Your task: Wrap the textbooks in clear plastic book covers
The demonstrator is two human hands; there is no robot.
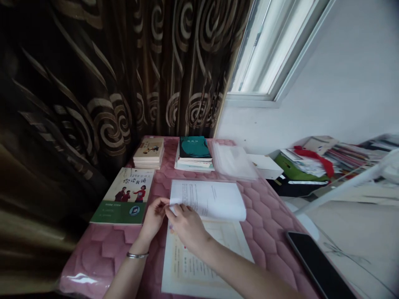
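Observation:
An open book (215, 201) lies in front of me, its upper leaf white with lines of print and its lower page (205, 265) cream with a pale border. At the left edge of the upper leaf, my left hand (156, 218), with a silver bangle on the wrist, is closed in a pinch. My right hand (188, 226) reaches across the lower page, and its fingertips meet the left ones at that same edge. The fingers partly hide what lies between them. Left of the hands is a green and cream book (124, 197) with a picture of people.
On the pink quilted tabletop (262, 224) stand a stack of small tan books (149, 151), a pile topped by a teal book (193, 148), clear plastic sleeves (233, 161) and a white box (264, 166). A black phone (318, 263) lies at the right edge. Dark curtains (174, 62) hang behind.

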